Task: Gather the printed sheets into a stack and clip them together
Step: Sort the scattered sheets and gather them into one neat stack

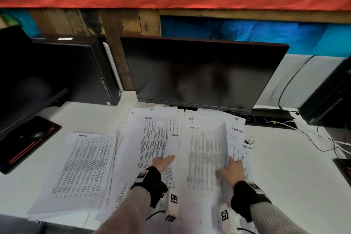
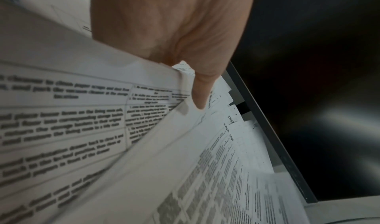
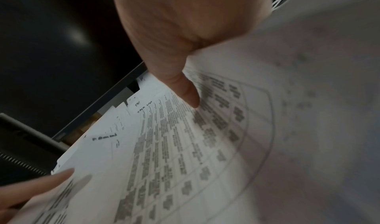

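Here my left hand [image 1: 163, 162] pinches 1 lifted sheet [image 1: 171, 148] while my right hand [image 1: 232, 169] grips another sheet [image 1: 206, 150]; loose papers [image 1: 157, 133] spread toward 12 o'clock, a neat stack [image 1: 83, 167] at 9 o'clock

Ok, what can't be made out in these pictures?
- Printed text on the held sheets: too small in the head view, motion-blurred in both wrist views.
- Left hand fingers: under the paper in every view; only the thumb shows.
- Right hand fingers: likewise covered; only its thumb shows.
- Small dark object, possibly a clip: too small to tell.
- Lower sheets: covered by upper ones.
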Demonstrator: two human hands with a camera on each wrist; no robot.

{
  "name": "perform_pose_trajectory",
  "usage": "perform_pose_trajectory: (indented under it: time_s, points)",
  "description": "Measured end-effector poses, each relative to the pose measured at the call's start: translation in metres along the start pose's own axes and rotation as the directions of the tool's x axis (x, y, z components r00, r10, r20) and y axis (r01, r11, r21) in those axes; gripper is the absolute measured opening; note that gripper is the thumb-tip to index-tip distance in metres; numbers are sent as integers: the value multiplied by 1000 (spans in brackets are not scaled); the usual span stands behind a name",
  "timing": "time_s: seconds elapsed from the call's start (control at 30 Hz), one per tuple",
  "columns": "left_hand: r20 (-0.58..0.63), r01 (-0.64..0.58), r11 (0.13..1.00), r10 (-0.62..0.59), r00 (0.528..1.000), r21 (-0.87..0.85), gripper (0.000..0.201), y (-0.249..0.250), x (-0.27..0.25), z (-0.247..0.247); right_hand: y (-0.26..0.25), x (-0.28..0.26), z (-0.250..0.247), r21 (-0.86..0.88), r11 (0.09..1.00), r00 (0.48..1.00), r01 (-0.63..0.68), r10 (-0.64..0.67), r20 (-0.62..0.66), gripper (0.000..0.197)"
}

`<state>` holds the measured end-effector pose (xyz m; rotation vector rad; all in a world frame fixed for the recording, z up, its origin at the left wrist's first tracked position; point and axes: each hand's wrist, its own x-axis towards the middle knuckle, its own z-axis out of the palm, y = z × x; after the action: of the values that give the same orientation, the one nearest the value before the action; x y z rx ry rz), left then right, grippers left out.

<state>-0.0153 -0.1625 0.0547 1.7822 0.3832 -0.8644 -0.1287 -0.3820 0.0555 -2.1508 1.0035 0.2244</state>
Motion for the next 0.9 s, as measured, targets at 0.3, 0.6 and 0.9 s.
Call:
perform_pose_trajectory:
  time_s: [0.3,0.6,0.9]
  points:
    - [32,-205,978,203,979,46,39,-8,-11,-10,8,-16,-4,492,868,996,67,-85,15,35]
    - [48,-460,886,463,885,-63,32,26,-42,-39,-7,-14,-31,813,574,972,-104,-114,204,69]
    - [-26,-424,884,427,904,-197,29,36,-47,-34,-28,-9,-25,769,619,948,-161,-119,294,47]
